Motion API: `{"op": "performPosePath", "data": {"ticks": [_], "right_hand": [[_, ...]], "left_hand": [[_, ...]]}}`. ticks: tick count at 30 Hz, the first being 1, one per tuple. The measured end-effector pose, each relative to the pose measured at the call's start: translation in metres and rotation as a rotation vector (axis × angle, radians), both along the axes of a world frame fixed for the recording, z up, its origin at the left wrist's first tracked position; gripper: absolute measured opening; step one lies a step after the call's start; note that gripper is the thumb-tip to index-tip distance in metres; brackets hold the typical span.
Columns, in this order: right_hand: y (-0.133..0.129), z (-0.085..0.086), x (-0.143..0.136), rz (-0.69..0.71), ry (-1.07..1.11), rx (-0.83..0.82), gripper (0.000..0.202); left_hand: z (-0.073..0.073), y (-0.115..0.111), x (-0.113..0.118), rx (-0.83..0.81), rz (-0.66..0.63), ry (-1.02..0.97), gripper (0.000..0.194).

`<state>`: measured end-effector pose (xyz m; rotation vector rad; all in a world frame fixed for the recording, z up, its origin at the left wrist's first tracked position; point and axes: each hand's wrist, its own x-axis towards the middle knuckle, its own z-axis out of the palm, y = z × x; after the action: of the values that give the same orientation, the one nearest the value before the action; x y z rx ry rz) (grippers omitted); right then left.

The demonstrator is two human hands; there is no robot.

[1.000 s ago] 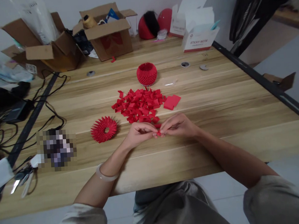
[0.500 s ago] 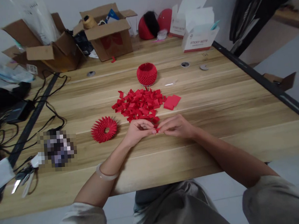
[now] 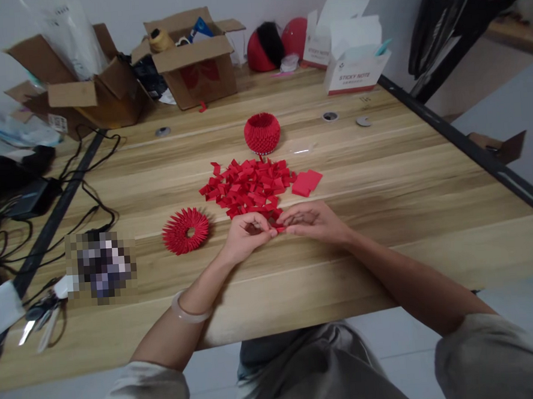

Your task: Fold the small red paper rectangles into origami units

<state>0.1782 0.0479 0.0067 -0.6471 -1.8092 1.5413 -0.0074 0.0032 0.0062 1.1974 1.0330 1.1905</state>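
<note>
Between my hands is a small red paper piece [image 3: 279,229], partly covered by fingers. My left hand [image 3: 249,235] pinches its left end between thumb and forefinger. My right hand [image 3: 313,222] has its thumb and fingertips on the right end, the fingers curved over it. Just beyond my hands spreads a pile of folded red paper pieces [image 3: 247,185]. A short stack of flat red paper [image 3: 307,182] lies at the pile's right. To the left rests a spiky red paper ring [image 3: 186,231]. A round red paper bowl [image 3: 262,133] stands behind the pile.
Two open cardboard boxes [image 3: 205,80] and white sticky note boxes [image 3: 353,74] line the back of the wooden table [image 3: 383,186]. Black cables [image 3: 85,192] and keys [image 3: 43,315] lie at the left. A metal disc [image 3: 363,121] sits toward the back right.
My right hand's fingers have lifted and opened a little around the red paper piece, so more of it shows. My left hand has shifted slightly left, still pinching it.
</note>
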Motion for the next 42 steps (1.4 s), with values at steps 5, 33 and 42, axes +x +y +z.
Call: {"op": "performPosePath", "data": {"ticks": [5,33,42], "right_hand": [[-0.002,-0.003,-0.005,0.012,0.003,-0.206,0.016],[-0.005,-0.008,-0.008,-0.070,-0.019,0.015,0.012],[-0.004,-0.010,-0.009,-0.173,0.009,0.379,0.005]], "left_hand": [[0.001,-0.002,0.002,0.033,-0.009,-0.036,0.026],[-0.005,-0.002,0.005,-0.011,0.046,-0.007,0.025],[-0.010,-0.005,0.006,0.067,0.193,0.086,0.026]]}}
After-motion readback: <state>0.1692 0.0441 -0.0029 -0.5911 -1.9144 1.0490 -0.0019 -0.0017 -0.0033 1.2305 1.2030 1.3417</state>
